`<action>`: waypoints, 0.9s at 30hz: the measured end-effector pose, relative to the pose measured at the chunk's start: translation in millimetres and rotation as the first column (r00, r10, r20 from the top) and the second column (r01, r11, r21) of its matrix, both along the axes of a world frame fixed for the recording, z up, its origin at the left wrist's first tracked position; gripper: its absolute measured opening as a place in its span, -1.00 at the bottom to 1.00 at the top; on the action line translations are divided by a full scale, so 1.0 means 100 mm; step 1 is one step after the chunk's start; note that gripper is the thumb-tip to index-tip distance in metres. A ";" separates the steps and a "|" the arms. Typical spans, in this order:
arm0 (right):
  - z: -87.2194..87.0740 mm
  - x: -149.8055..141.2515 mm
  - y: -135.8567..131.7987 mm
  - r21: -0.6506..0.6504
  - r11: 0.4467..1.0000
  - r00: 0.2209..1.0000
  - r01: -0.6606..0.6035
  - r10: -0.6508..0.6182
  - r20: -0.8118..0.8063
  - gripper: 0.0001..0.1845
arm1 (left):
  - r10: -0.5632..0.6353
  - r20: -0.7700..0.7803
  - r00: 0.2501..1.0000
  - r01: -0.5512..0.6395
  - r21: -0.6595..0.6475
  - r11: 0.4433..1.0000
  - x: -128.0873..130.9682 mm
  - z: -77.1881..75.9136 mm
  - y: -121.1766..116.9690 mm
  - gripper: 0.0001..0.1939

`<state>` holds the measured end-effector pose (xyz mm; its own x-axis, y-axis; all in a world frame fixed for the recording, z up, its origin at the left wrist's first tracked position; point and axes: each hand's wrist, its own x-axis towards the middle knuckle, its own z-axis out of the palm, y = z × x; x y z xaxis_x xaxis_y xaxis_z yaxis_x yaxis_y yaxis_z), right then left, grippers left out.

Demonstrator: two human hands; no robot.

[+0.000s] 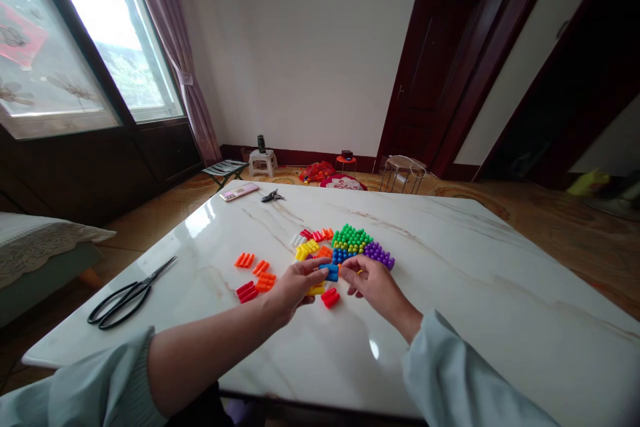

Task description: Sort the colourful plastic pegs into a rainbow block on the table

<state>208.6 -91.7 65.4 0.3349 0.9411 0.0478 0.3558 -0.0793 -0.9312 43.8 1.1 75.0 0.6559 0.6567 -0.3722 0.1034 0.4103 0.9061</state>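
My left hand (296, 288) is closed on a small blue plastic piece (331, 271) made of tube-like parts, held above the table. Close by on the right, my right hand (369, 276) has its fingers pinched together near the blue piece; whatever lies between the fingertips is too small to make out. Below the hands are a yellow piece (316, 289) and a red piece (331, 298). Behind them stands a cluster of green beads (351, 237), with blue beads (344, 255) and purple beads (380, 255) beside it. Several orange pieces (266, 281) lie to the left.
Black-handled scissors (131, 293) rest at the left of the white marbled table (480, 293). A phone (239, 192) and dark pliers (273, 196) lie near its far edge. More yellow pieces (307, 249) and red pieces (246, 291) are scattered about. Low stools (263, 161) stand beyond.
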 end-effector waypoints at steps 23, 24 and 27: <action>-0.30 -0.15 0.21 0.038 0.997 0.981 0.068 -0.074 0.177 -0.84 | 0.202 0.233 0.951 -0.145 -0.241 0.960 0.08 0.01 0.19 -0.86; -0.26 -0.15 0.21 0.087 0.993 0.979 0.082 -0.096 0.182 -0.83 | 0.201 0.250 0.947 -0.135 -0.257 0.957 0.08 -0.01 0.19 -0.87; -0.16 -0.15 0.19 0.170 0.985 0.985 0.034 -0.062 0.160 -0.72 | 0.171 0.273 0.947 -0.097 -0.263 0.960 0.06 -0.01 0.17 -0.82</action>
<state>193.7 -72.8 49.2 0.3542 0.8983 0.2601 0.5043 0.0508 -0.8621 50.2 18.2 73.6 0.6711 0.6597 -0.3382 -0.2198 0.6127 0.7591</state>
